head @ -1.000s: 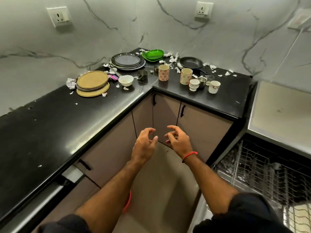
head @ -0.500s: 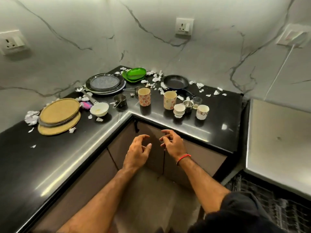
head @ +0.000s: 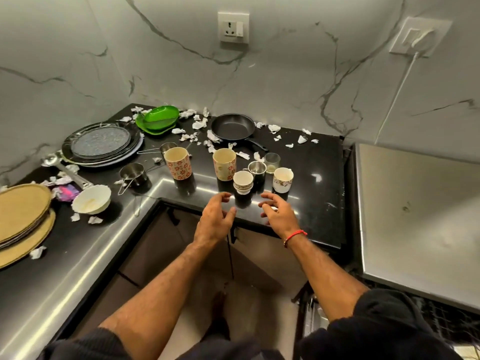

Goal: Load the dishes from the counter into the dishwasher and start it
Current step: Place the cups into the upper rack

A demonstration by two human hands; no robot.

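Observation:
My left hand (head: 217, 219) and my right hand (head: 276, 214) hover open and empty at the counter's front edge, just short of a stack of small white cups (head: 243, 181). Behind the stack stand two floral mugs (head: 178, 163) (head: 224, 164), a steel cup (head: 257, 169), a small glass (head: 272, 162) and a floral cup (head: 283, 179). Further back lie a black frying pan (head: 233, 127), green plates (head: 159, 118) and a stack of dark plates (head: 101, 142). At the left are a white bowl (head: 91, 199) and tan plates (head: 22, 216). The dishwasher rack (head: 446, 313) shows at the lower right.
The black L-shaped counter (head: 317, 183) is strewn with crumpled paper scraps (head: 200, 124). A steel ladle (head: 65, 170) and a small steel pot (head: 135, 174) lie on it. A steel dishwasher top (head: 420, 211) adjoins at the right. Cabinet doors (head: 161, 245) are below.
I have stepped closer to the counter corner, and both hands have moved forward and up to the counter edge near the small cups. The dishwasher rack has slid mostly out of view.

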